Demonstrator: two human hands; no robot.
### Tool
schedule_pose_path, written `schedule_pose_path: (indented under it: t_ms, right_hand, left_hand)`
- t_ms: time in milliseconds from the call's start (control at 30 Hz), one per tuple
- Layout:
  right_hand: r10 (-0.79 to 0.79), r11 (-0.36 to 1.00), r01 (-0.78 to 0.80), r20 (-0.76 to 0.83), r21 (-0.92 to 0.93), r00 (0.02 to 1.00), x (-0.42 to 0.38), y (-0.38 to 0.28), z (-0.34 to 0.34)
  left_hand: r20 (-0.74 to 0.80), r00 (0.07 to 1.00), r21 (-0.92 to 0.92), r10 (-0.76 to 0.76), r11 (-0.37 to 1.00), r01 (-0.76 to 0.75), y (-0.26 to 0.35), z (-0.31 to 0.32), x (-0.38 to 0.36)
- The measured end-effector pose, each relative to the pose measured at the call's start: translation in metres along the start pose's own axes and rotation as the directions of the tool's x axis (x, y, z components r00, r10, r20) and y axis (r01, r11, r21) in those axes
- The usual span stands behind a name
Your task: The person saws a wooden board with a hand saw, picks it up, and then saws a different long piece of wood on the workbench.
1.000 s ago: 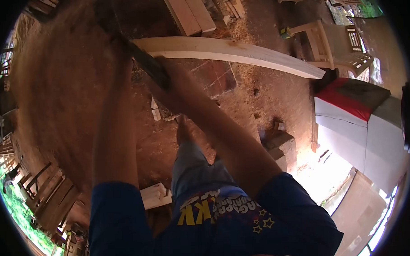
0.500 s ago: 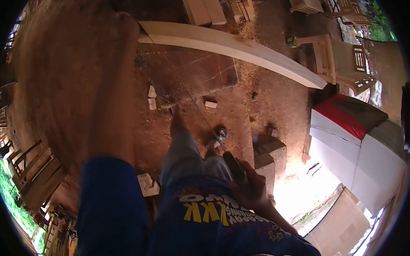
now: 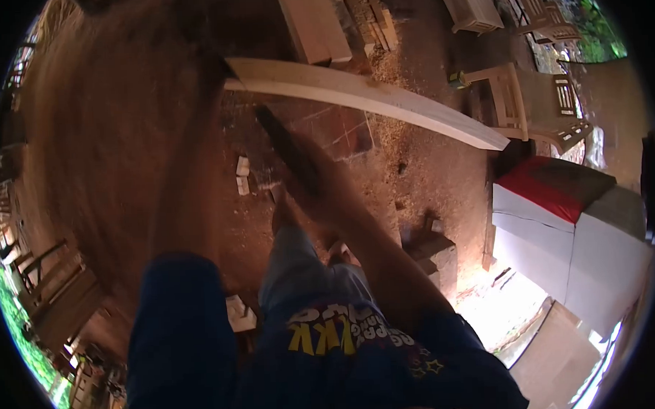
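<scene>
A long pale wooden plank (image 3: pixel 367 92) runs from upper left to the right, with a dark cut line near its left end. My right hand (image 3: pixel 323 179) is closed round the dark handle of a handsaw (image 3: pixel 273 131), just below that end. Its handle points up toward the cut line; the blade, edge-on, hardly shows. At the plank's left end is my left hand (image 3: pixel 211 68), dark and blurred, its fingers not distinguishable.
Small wood offcuts (image 3: pixel 243 175) lie on the brown floor near my feet. Beyond the plank are thick timber pieces (image 3: pixel 314 25) and sawdust. A wooden chair (image 3: pixel 508 101) stands at right, above a white box-shaped object (image 3: pixel 541 233) with a red cover.
My right hand has moved up and left with the handsaw, from beside my waist to close to the plank. The plank appears slightly lower in view.
</scene>
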State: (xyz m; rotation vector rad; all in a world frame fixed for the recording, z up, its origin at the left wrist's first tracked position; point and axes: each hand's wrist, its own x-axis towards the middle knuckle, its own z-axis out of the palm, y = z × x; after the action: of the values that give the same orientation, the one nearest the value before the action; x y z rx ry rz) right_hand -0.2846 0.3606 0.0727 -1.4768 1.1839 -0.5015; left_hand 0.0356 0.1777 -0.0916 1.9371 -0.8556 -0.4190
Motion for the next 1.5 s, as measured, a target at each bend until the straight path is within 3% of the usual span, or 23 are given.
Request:
schedule_pose_path:
  t_ms: [33, 67, 100, 133, 200, 233, 333, 433, 467, 500, 533, 633, 733, 800, 833, 933, 1033, 1100, 1133, 1200, 1233, 1333, 1500]
  right_hand:
    - [0.128, 0.992, -0.128, 0.043, -0.019, 0.991, -0.042, 0.010, -0.012]
    - [0.036, 0.991, -0.032, 0.026, -0.128, 0.999, -0.090, 0.026, -0.028]
    - [0.091, 0.995, -0.089, 0.059, -0.036, 0.994, -0.125, 0.042, -0.033]
    - [0.019, 0.959, 0.002, 0.072, -0.284, 0.997, -0.153, 0.028, -0.046]
    - [0.007, 0.887, 0.042, 0.104, -0.460, 0.995, -0.197, 0.002, -0.069]
    - [0.055, 0.910, -0.012, 0.093, -0.414, 0.994, -0.206, 0.000, -0.072]
    - [-0.105, 0.717, 0.136, 0.087, -0.684, 0.991, -0.150, 0.019, -0.050]
    - [0.176, 0.984, -0.173, 0.062, -0.050, 0.983, -0.023, 0.029, -0.011]
    - [-0.085, 0.996, 0.084, -0.039, -0.033, 0.996, 0.020, 0.040, 0.007]
    - [-0.111, 0.994, 0.110, -0.048, -0.026, 0.993, 0.054, 0.025, 0.020]
    - [-0.071, 0.997, 0.072, -0.032, 0.013, 0.997, 0.072, 0.000, 0.021]
    - [-0.034, 0.999, 0.034, -0.038, 0.012, 0.999, 0.073, -0.021, 0.016]
    - [-0.211, 0.977, 0.209, -0.124, -0.029, 0.970, 0.018, -0.014, 0.001]
    - [-0.031, 0.999, 0.031, -0.016, 0.033, 0.999, -0.053, 0.015, -0.015]
    - [0.053, 0.995, -0.055, 0.026, 0.087, 0.998, -0.091, 0.026, -0.026]
    - [-0.208, 0.860, 0.209, 0.054, -0.466, 0.977, -0.174, 0.021, -0.052]
    - [-0.211, 0.844, 0.222, 0.078, -0.488, 0.974, -0.181, 0.010, -0.060]
    - [-0.109, 0.635, 0.197, 0.166, -0.747, 0.980, -0.146, 0.010, -0.047]
    - [-0.210, 0.823, 0.219, 0.078, -0.524, 0.975, -0.116, 0.034, -0.030]
    - [-0.167, 0.956, 0.160, -0.009, -0.247, 0.986, -0.019, 0.042, -0.002]
    - [-0.145, 0.986, 0.140, -0.052, -0.096, 0.988, 0.030, 0.047, 0.012]
    - [-0.167, 0.986, 0.165, -0.087, -0.033, 0.982, 0.093, 0.002, 0.032]
    - [-0.075, 0.997, 0.074, -0.095, -0.008, 0.993, 0.099, 0.009, 0.042]
  left_hand:
    - [-0.005, 1.000, -0.027, -0.031, 0.999, 0.030, -0.005, 0.004, -0.005]
    - [-0.010, 0.999, -0.063, -0.053, 0.997, 0.052, -0.006, 0.012, -0.006]
    - [-0.016, 0.997, -0.099, -0.073, 0.992, 0.071, -0.005, 0.019, -0.007]
    - [-0.002, 0.996, -0.082, -0.084, 0.993, 0.084, 0.004, 0.016, -0.017]
    - [0.031, 0.994, -0.033, -0.105, 0.994, 0.106, 0.043, -0.002, -0.037]
    - [0.015, 0.985, 0.022, -0.170, 0.985, 0.169, 0.057, -0.007, -0.041]
    - [-0.064, 0.984, 0.071, -0.169, 0.982, 0.173, 0.060, -0.003, -0.035]
    - [0.169, 0.954, -0.328, -0.248, 0.899, 0.291, 0.050, -0.002, -0.030]
    - [0.193, 0.976, 0.098, -0.103, 0.992, 0.085, 0.005, 0.005, -0.005]
    - [0.212, 0.976, 0.687, 0.048, 0.703, -0.184, -0.041, 0.013, 0.020]
    - [0.227, 0.954, 0.916, 0.194, 0.289, -0.277, -0.084, 0.019, 0.044]
    - [0.129, 0.958, 0.568, 0.256, 0.773, -0.283, -0.098, 0.041, 0.041]
    - [-0.028, 0.867, 0.534, 0.498, 0.740, -0.408, -0.135, 0.039, 0.077]
    - [-0.038, 0.989, 0.009, 0.140, 0.990, -0.140, -0.080, 0.030, 0.031]
    - [0.021, 0.999, -0.271, -0.031, 0.962, 0.035, -0.037, 0.029, 0.012]
    - [0.046, 0.982, -0.171, -0.181, 0.968, 0.186, 0.026, 0.007, -0.024]
    - [0.005, 0.969, -0.181, -0.246, 0.953, 0.243, 0.042, 0.005, -0.032]
    - [-0.034, 0.988, -0.075, -0.151, 0.986, 0.148, 0.070, -0.008, -0.045]
    - [-0.015, 0.995, -0.011, -0.099, 0.995, 0.099, 0.080, -0.021, -0.056]
    - [0.033, 0.999, 0.090, 0.017, 0.996, -0.020, 0.091, -0.033, -0.055]
    - [0.061, 0.994, -0.084, 0.088, 0.993, -0.083, -0.042, 0.017, 0.001]
    - [-0.150, 0.877, 0.109, 0.456, 0.890, -0.443, -0.052, 0.035, -0.002]
    - [-0.080, 0.996, -0.059, 0.031, 0.998, -0.036, 0.019, 0.011, -0.027]
